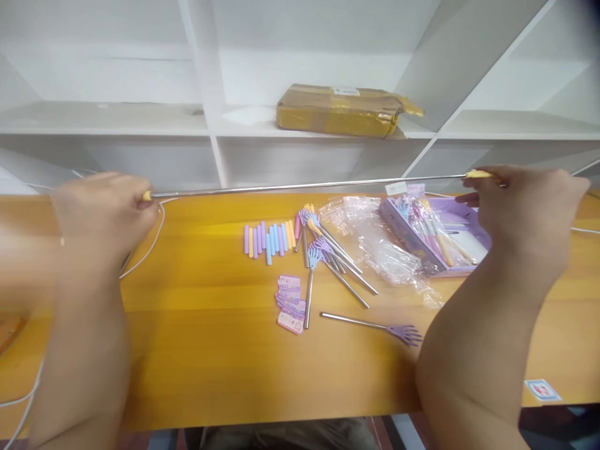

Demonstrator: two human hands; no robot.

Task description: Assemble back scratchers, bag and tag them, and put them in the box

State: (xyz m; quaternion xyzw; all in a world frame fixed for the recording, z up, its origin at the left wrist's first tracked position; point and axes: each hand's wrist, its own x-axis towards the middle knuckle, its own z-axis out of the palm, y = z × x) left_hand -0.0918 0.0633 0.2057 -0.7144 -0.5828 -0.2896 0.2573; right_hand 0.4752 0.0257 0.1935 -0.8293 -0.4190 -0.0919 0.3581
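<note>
An extended telescopic back scratcher [309, 185] spans the gap between my two hands, its thin metal rod nearly level above the table. My left hand [105, 206] closes round its yellow end at the left. At the right, my right hand [520, 209] grips the other yellow end, and the fingers partly hide it. Below the rod lie several hand-shaped scratcher heads on short metal rods [340, 250]. A purple back scratcher [370, 324] lies apart, nearer me. Purple, blue and orange handle sleeves [269, 240] stand in a row, with small printed cards [289, 303] in front.
Clear plastic bags [384, 244] lie beside a purple open box [422, 250] holding a bagged set of scratchers. A taped brown carton [340, 111] rests on the white shelf [140, 119] behind. A white cable [152, 250] runs near my left wrist. A sticker [542, 390] marks the front right.
</note>
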